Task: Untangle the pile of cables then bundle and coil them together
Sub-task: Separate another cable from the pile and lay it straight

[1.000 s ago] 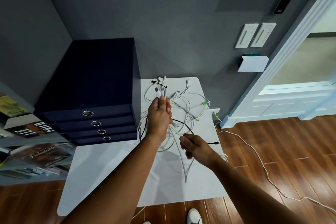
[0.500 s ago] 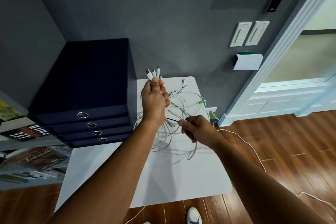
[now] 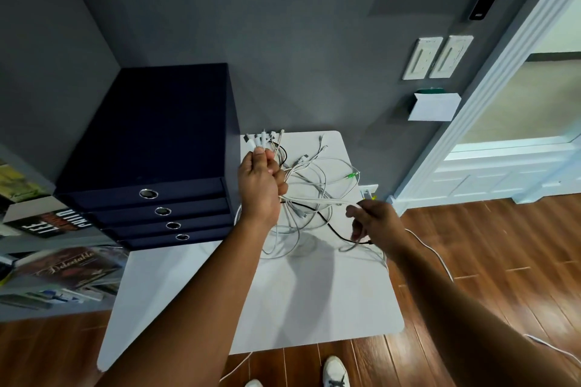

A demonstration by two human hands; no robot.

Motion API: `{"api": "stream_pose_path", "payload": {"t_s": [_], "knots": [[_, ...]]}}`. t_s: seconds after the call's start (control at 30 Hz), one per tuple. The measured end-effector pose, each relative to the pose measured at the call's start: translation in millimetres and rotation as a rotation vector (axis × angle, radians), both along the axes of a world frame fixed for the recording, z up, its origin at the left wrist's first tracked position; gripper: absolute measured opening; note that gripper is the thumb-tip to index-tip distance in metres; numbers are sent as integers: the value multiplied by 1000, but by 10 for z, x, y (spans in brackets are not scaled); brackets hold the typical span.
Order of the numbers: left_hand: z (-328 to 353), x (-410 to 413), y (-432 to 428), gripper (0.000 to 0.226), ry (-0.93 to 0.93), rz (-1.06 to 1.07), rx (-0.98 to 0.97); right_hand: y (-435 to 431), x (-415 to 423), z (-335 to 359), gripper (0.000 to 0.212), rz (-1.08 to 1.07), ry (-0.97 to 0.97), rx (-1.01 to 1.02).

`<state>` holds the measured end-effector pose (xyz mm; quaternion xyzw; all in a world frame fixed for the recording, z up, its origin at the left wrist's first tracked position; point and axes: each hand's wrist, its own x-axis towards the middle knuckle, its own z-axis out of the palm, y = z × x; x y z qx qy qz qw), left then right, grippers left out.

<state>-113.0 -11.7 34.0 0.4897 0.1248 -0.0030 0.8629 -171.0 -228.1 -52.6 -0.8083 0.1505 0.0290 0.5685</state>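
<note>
While my shoes (image 3: 335, 374) are parked on the wood floor (image 3: 487, 261) at the near edge of the white table (image 3: 314, 308), here's where I'm at with this mess.

My right hand (image 3: 374, 223) is closest to me, out over the right side of the table. It's pinching a white cable (image 3: 317, 200) at the fingertips, so that one runs fairly taut across to my other hand. A black cable (image 3: 330, 223) also runs up to that hand's lower fingers. Honestly can't tell if I'm gripping it or it's just draped there.

A bit farther out, my left hand (image 3: 259, 185) is clenched around a good chunk of the cable pile (image 3: 309, 195) and held up off the table. The plug ends (image 3: 262, 140) stick out the top of my fist, roughly lined up. The rest hangs in loops between my hands and down onto the tabletop, with a green-tipped connector (image 3: 352, 175) poking out on the far right. Behind all that is the navy drawer unit (image 3: 151, 141) against the grey wall (image 3: 283, 41).

Progress-wise, I'd call getting the ends gathered the done part. The loops still cross all over each other and nothing's coiled or bundled yet, so most of the untangling and the whole coil job are left.
</note>
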Motion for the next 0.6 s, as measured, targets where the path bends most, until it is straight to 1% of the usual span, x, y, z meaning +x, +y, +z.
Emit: {"api": "stream_pose_path", "payload": {"t_s": [0.03,0.07,0.1,0.13,0.23,0.27,0.3,0.37,0.43,0.53,0.6], "knots": [[-6,-7,18,34,5,9,-11,-34,30,79,29,-49,-19,22],[-9,-10,37,34,6,15,-18,-74,63,138,34,-89,-42,-8],[-10,-16,55,35,2,19,-22,-113,87,184,39,-99,-67,-86],[-12,-19,73,35,-5,26,-23,-146,102,193,44,-74,-80,-194],[-15,-30,128,35,-35,47,-19,-186,53,114,57,119,-67,-561],[-17,-37,140,35,-46,46,-17,-176,9,70,60,159,-37,-648],[-16,-52,147,35,-57,38,-9,-145,-46,50,62,188,-5,-693],[-20,-94,151,35,-85,21,19,-43,-147,-2,58,249,64,-711],[-44,-143,153,35,-119,10,48,103,-245,-104,47,320,93,-679],[-40,-207,206,35,-189,11,116,253,-329,-355,16,417,44,-540],[-18,-244,299,34,-230,38,154,353,-346,-465,20,463,40,-454]]}}
